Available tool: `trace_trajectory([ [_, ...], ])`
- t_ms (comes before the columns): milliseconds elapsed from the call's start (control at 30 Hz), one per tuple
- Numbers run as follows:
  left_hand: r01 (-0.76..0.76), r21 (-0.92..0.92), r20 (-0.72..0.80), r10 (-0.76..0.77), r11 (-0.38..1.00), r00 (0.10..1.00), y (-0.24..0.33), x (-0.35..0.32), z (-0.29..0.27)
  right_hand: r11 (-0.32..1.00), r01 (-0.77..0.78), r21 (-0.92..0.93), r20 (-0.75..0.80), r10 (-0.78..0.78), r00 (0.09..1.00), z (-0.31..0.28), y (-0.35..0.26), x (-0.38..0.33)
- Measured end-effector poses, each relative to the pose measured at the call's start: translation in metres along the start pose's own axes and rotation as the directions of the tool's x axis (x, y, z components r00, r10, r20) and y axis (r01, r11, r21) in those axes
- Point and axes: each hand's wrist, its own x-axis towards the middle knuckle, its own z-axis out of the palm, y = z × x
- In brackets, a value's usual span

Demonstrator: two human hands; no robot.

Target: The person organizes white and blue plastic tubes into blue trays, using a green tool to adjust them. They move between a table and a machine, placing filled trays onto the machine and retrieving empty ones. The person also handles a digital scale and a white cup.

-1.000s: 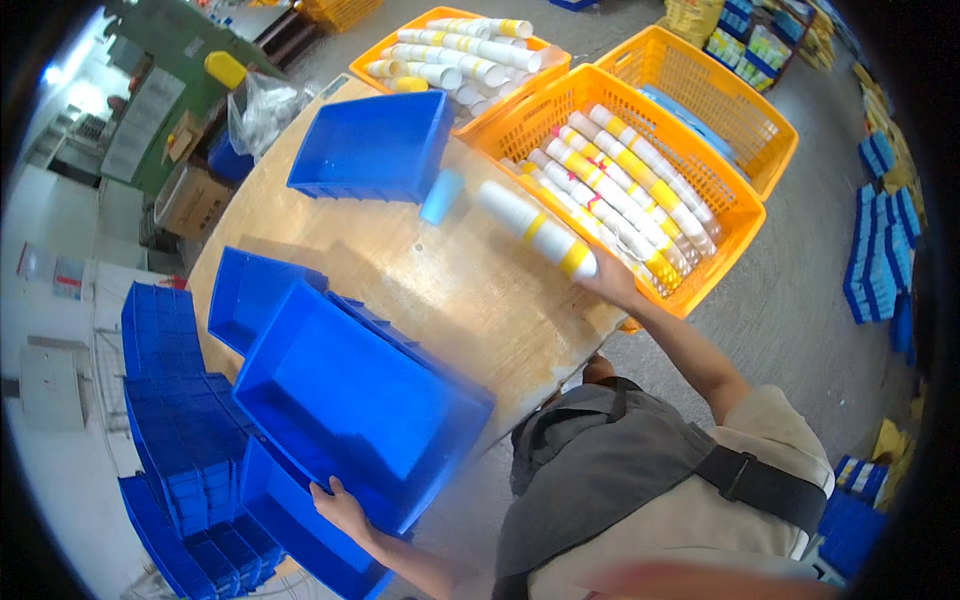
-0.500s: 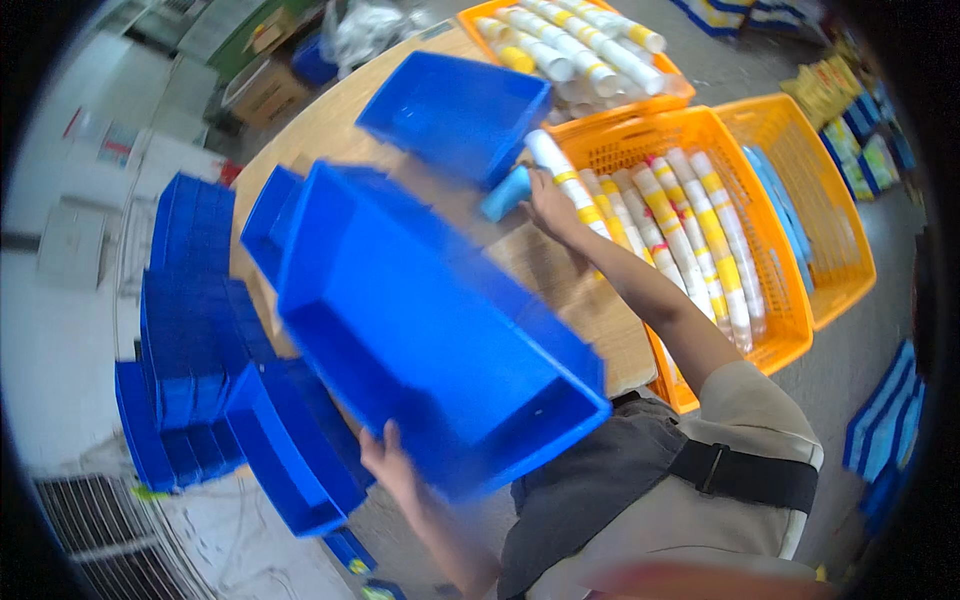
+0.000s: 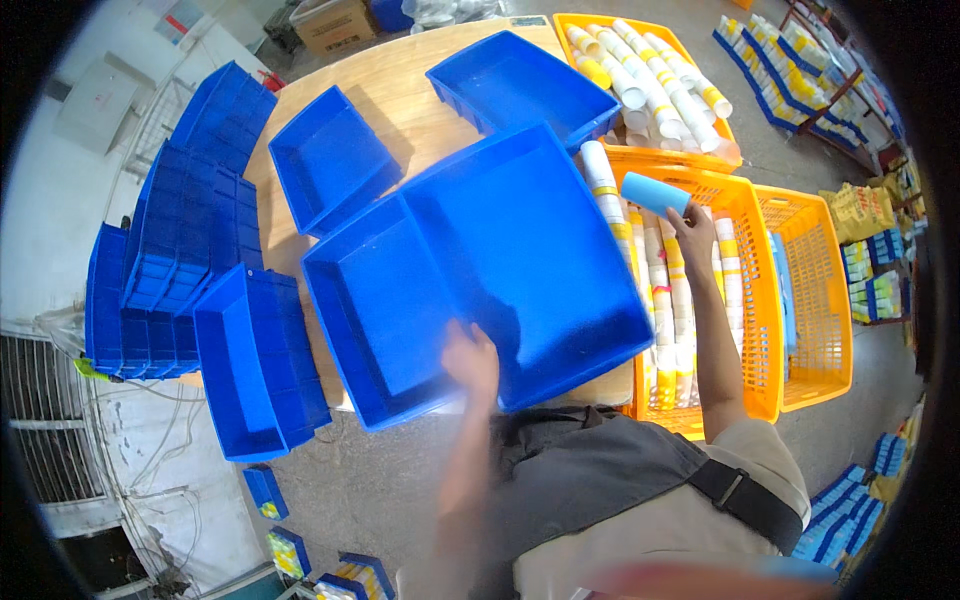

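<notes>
In my right hand (image 3: 692, 225) is a light blue roll (image 3: 650, 190), its fingers closed round one end, above an orange crate (image 3: 765, 330) of upright-packed white and yellow tubes (image 3: 665, 310). My left hand (image 3: 472, 360) is smeared by motion and hovers at the near side of two blue bins, so its fingers do not read clearly. The larger blue bin (image 3: 530, 230) lies tilted toward me on the right. Against its left side sits a smaller blue bin (image 3: 370, 290). Both look hollow, with nothing seen inside.
Two more blue bins (image 3: 520, 85) (image 3: 330, 160) lie on the wooden table (image 3: 420, 60). Stacked blue bins (image 3: 190, 220) line its left edge, with another bin (image 3: 245, 350) in front. Farther right stand an orange crate of tubes (image 3: 650, 75) and another orange crate (image 3: 820, 290).
The large blue bin has come down onto the table beside a smaller one, and my left hand has left its edge. My right hand has carried the light blue roll rightward, over the crate.
</notes>
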Motion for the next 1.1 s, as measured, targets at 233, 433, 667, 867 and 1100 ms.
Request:
trace_trajectory([
  [233,0.038,-0.020,0.055,-0.037,0.999,0.998,-0.049,0.031,0.012,0.959,-0.166,0.230,0.100,0.146,0.984,-0.010,-0.033,-0.079],
  [433,0.007,0.189,0.256,-0.056,0.982,0.965,-0.101,0.027,-0.011,0.901,-0.301,0.312,0.315,0.201,0.928,0.026,-0.080,-0.127],
  [667,-0.118,0.229,0.360,0.028,0.966,0.933,-0.120,-0.015,-0.041,0.993,0.099,-0.063,0.380,-0.068,0.923,0.101,-0.089,-0.140],
  [867,-0.181,0.232,0.366,0.086,0.956,0.927,-0.138,-0.027,-0.032,0.613,0.619,-0.490,0.439,-0.440,0.783,0.166,-0.059,-0.109],
  [1100,-0.134,0.163,0.428,0.052,0.977,0.902,-0.133,-0.024,-0.033,0.560,0.590,-0.581,0.336,-0.495,0.801,0.151,-0.101,-0.138],
])
